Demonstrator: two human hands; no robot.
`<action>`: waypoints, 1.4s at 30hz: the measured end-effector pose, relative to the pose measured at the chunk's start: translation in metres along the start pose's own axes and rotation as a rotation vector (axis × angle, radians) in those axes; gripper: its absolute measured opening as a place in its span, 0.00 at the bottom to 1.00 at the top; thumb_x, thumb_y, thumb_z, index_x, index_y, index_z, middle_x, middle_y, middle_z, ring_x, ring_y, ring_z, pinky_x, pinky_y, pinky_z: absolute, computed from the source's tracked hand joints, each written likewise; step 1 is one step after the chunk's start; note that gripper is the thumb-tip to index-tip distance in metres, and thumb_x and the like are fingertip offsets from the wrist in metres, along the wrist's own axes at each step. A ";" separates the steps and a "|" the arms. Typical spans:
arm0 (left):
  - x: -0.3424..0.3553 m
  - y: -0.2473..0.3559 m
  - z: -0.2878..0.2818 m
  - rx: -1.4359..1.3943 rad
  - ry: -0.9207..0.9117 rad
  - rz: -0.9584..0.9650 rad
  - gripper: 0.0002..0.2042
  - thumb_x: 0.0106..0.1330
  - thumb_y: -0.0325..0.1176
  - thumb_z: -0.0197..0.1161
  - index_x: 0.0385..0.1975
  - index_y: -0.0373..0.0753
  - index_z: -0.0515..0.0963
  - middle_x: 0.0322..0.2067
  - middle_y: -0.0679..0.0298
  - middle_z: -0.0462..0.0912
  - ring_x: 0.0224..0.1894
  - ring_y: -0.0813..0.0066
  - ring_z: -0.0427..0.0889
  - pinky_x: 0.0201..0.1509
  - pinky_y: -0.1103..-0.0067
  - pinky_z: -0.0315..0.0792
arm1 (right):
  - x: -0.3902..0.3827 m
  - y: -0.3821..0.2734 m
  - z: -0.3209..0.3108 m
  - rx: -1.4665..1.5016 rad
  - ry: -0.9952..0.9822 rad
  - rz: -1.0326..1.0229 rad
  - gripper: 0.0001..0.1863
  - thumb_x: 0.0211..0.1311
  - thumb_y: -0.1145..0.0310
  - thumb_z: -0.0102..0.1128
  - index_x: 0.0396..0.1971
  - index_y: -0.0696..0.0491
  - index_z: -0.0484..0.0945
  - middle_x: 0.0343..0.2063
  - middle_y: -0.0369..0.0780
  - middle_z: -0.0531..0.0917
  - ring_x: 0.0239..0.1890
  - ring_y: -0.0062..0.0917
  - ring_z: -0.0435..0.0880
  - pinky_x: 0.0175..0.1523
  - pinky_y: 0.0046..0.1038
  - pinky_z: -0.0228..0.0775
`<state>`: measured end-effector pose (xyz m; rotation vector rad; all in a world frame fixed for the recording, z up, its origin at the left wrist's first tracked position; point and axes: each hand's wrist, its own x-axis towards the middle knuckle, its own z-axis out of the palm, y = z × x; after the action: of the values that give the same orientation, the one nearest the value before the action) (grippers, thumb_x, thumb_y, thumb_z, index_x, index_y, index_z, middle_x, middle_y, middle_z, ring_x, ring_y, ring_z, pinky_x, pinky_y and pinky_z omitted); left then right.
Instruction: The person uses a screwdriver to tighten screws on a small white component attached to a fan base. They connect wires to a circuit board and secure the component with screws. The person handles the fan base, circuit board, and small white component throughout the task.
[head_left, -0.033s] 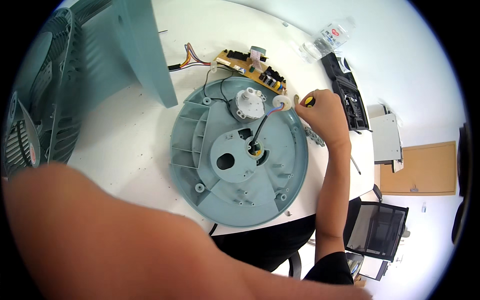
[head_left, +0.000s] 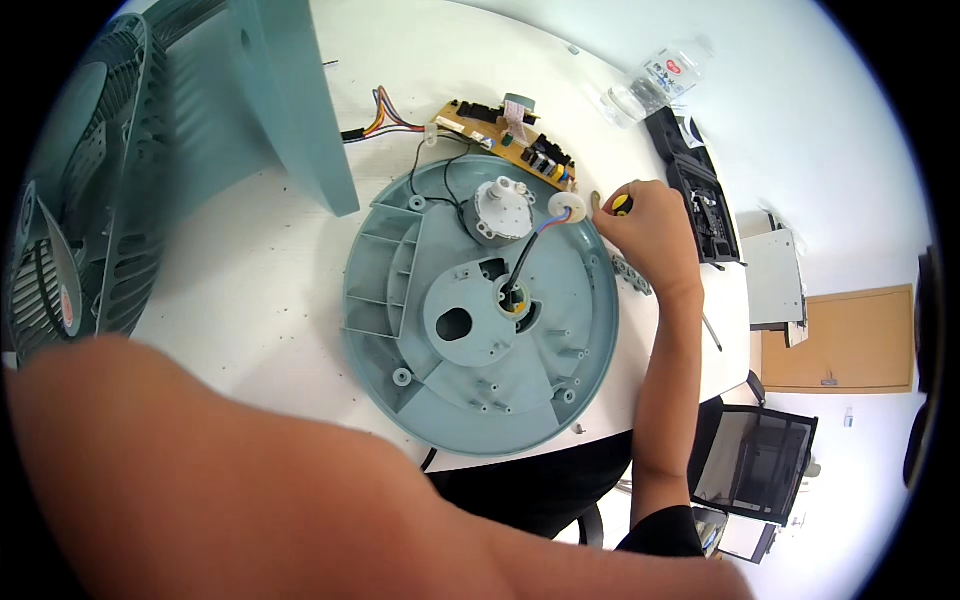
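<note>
My right hand [head_left: 652, 232] is closed, at the right edge of a round grey-green fan base [head_left: 470, 425]. Its fingers are wrapped round a yellow-and-black handle [head_left: 622, 205], like a screwdriver's; the rest is hidden in the hand. Close to the fingertips is a white round connector [head_left: 567, 207] on red and blue wires, which rise from the hub of the base. A silver motor [head_left: 502, 212] sits in the base, and a circuit board [head_left: 510, 145] rests against its far rim. My left arm [head_left: 230, 460] crosses the lower left, blurred; its hand does not show.
A fan with a slatted grille and grey-green post [head_left: 290, 110] stands at the left. Beyond the base are a clear bottle [head_left: 650, 85] and a black tool case [head_left: 703, 200]. A small grey bracket [head_left: 630, 275] and a thin metal rod [head_left: 712, 333] lie at the right.
</note>
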<state>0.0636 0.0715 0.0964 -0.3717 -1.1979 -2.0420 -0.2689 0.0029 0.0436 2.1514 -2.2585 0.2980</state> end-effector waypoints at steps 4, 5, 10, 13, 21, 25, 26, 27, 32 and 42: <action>-0.002 0.001 0.000 0.008 0.002 -0.012 0.15 0.77 0.36 0.47 0.25 0.42 0.72 0.28 0.63 0.79 0.34 0.70 0.78 0.37 0.74 0.77 | 0.002 0.002 -0.003 0.014 0.017 0.002 0.16 0.45 0.66 0.69 0.26 0.66 0.85 0.20 0.51 0.83 0.22 0.33 0.84 0.37 0.29 0.78; -0.003 0.001 -0.001 0.010 0.005 -0.016 0.15 0.76 0.36 0.47 0.25 0.42 0.72 0.28 0.63 0.79 0.33 0.70 0.78 0.37 0.74 0.77 | 0.003 0.001 -0.004 0.021 0.008 0.013 0.16 0.45 0.66 0.69 0.26 0.66 0.85 0.20 0.51 0.83 0.22 0.32 0.84 0.37 0.28 0.78; -0.002 -0.001 -0.003 0.003 -0.006 -0.022 0.15 0.75 0.35 0.48 0.24 0.41 0.73 0.27 0.62 0.79 0.32 0.70 0.79 0.36 0.74 0.77 | 0.003 0.011 -0.003 0.040 0.097 0.003 0.15 0.48 0.66 0.68 0.27 0.64 0.87 0.19 0.49 0.83 0.21 0.32 0.82 0.34 0.29 0.75; -0.003 0.000 -0.004 0.004 -0.006 -0.028 0.14 0.74 0.35 0.49 0.24 0.41 0.73 0.27 0.62 0.79 0.32 0.70 0.79 0.36 0.74 0.76 | 0.002 0.006 -0.011 0.061 0.133 0.030 0.14 0.50 0.66 0.68 0.27 0.64 0.87 0.21 0.52 0.84 0.23 0.39 0.84 0.35 0.34 0.76; -0.003 0.000 -0.005 0.012 -0.009 -0.047 0.14 0.72 0.34 0.50 0.23 0.40 0.74 0.26 0.62 0.80 0.30 0.70 0.79 0.35 0.75 0.75 | -0.013 0.000 -0.035 0.266 0.364 0.097 0.14 0.56 0.65 0.70 0.33 0.62 0.88 0.19 0.39 0.84 0.20 0.15 0.75 0.29 0.19 0.66; -0.002 -0.002 -0.005 0.014 -0.009 -0.057 0.13 0.71 0.33 0.51 0.22 0.40 0.74 0.26 0.62 0.81 0.29 0.70 0.79 0.34 0.75 0.75 | -0.018 -0.011 -0.036 0.302 0.374 0.080 0.13 0.57 0.66 0.69 0.32 0.63 0.88 0.19 0.39 0.84 0.20 0.14 0.75 0.28 0.18 0.66; -0.002 -0.002 -0.005 0.015 -0.011 -0.059 0.13 0.71 0.33 0.51 0.22 0.40 0.74 0.26 0.61 0.81 0.29 0.70 0.79 0.34 0.75 0.74 | -0.019 -0.011 -0.036 0.300 0.368 0.069 0.13 0.57 0.67 0.69 0.32 0.63 0.88 0.19 0.39 0.84 0.20 0.14 0.75 0.28 0.18 0.66; -0.002 -0.002 -0.005 0.021 -0.012 -0.062 0.13 0.71 0.33 0.51 0.22 0.40 0.74 0.25 0.61 0.81 0.29 0.70 0.79 0.34 0.75 0.74 | -0.019 -0.010 -0.036 0.273 0.346 0.064 0.13 0.57 0.67 0.69 0.32 0.63 0.88 0.19 0.39 0.84 0.20 0.14 0.75 0.29 0.18 0.66; 0.000 -0.002 -0.005 0.032 -0.009 -0.076 0.13 0.69 0.33 0.52 0.21 0.39 0.75 0.25 0.61 0.81 0.28 0.70 0.79 0.33 0.76 0.74 | -0.016 -0.006 -0.033 0.158 0.242 0.081 0.13 0.56 0.66 0.68 0.31 0.62 0.88 0.18 0.41 0.84 0.19 0.18 0.77 0.29 0.22 0.68; -0.001 -0.002 -0.006 0.078 -0.031 -0.087 0.12 0.67 0.31 0.54 0.20 0.39 0.76 0.24 0.61 0.82 0.25 0.69 0.79 0.32 0.76 0.72 | -0.003 0.017 -0.015 0.050 0.120 0.090 0.13 0.53 0.66 0.67 0.31 0.61 0.89 0.22 0.48 0.85 0.24 0.35 0.84 0.36 0.31 0.75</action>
<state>0.0636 0.0669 0.0918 -0.3203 -1.3293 -2.0628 -0.2875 0.0085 0.0557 1.9984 -2.3080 0.4769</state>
